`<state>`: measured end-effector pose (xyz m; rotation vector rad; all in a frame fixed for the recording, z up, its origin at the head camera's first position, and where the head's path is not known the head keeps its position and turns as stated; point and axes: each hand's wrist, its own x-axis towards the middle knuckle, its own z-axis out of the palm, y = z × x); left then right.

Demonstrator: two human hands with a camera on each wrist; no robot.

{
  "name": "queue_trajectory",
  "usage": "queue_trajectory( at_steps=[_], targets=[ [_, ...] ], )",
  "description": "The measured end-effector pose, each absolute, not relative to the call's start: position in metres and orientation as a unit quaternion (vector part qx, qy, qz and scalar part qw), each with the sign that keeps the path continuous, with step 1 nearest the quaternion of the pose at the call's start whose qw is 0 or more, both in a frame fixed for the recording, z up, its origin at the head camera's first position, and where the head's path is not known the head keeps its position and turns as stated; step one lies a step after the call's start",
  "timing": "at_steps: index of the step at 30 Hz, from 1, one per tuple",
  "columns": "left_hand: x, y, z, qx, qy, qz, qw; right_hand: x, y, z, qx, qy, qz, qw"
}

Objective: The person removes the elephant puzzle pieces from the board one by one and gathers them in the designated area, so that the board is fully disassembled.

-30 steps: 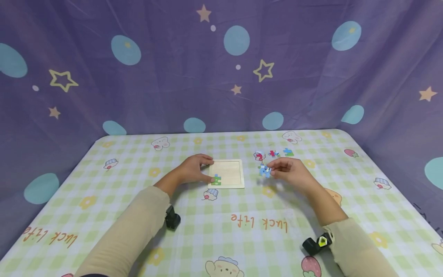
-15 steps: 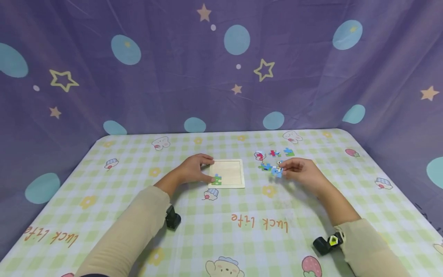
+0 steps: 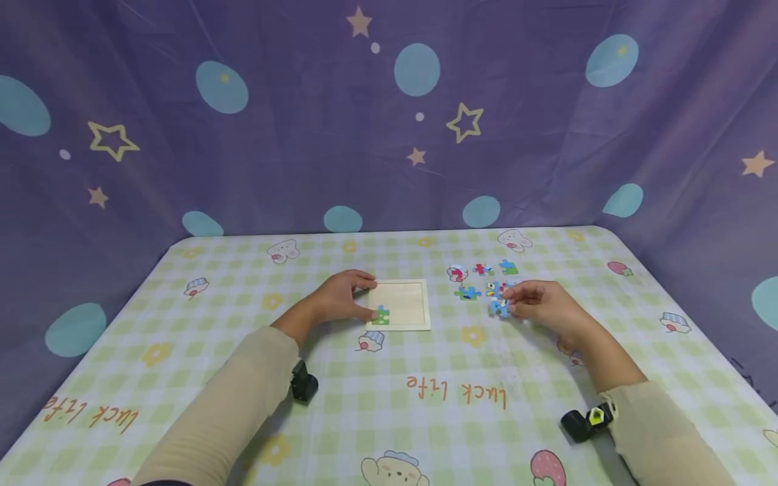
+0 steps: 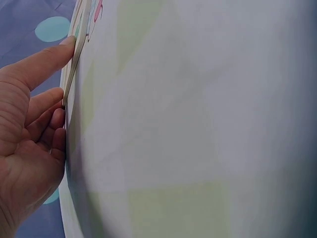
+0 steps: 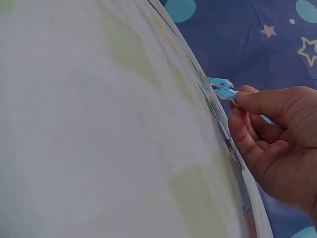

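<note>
In the head view, my left hand (image 3: 338,295) holds the left side of a square wooden puzzle tray (image 3: 425,307), thumb near the lower left corner and fingers by the upper left. A green puzzle piece (image 3: 381,315) lies in that lower left corner, beside the thumb. To the tray's right, my right hand (image 3: 545,309) pinches a light blue puzzle piece (image 3: 500,308) between thumb and fingers. The right wrist view shows this blue piece (image 5: 224,90) tilted at the fingertips, close to the cloth. Just beyond it lies a blue, yellow and red piece (image 3: 494,289), partly hidden by the fingers.
More loose pieces lie right of the tray: a green-blue one (image 3: 468,293), a red one (image 3: 483,269) and a blue-green one (image 3: 508,267). A checked cloth (image 3: 328,412) with printed pictures covers the table. A purple curtain (image 3: 292,155) hangs behind.
My right hand has moved right and slightly nearer with the blue piece, away from the tray, uncovering the green-blue piece. The left hand stays on the tray.
</note>
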<state>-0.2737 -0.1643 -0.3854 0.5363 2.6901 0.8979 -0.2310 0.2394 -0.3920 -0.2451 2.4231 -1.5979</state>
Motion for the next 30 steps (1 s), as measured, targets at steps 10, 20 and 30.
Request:
queue_trajectory(
  at_steps=[10, 20, 30],
  targets=[
    [-0.2716, -0.1638, -0.3857, 0.175, 0.926, 0.306, 0.131, -0.2351, 0.2445, -0.3907, -0.114, 0.869, -0.472, 0.099],
    [-0.272, -0.1648, -0.3855, 0.175, 0.926, 0.308, 0.131, -0.2405, 0.2438, -0.3899, -0.149, 0.909, -0.384, 0.071],
    [-0.2731, -0.1645, -0.3852, 0.177, 0.923, 0.315, 0.132, -0.2386, 0.2416, -0.3887, -0.167, 0.915, -0.362, 0.058]
  ],
)
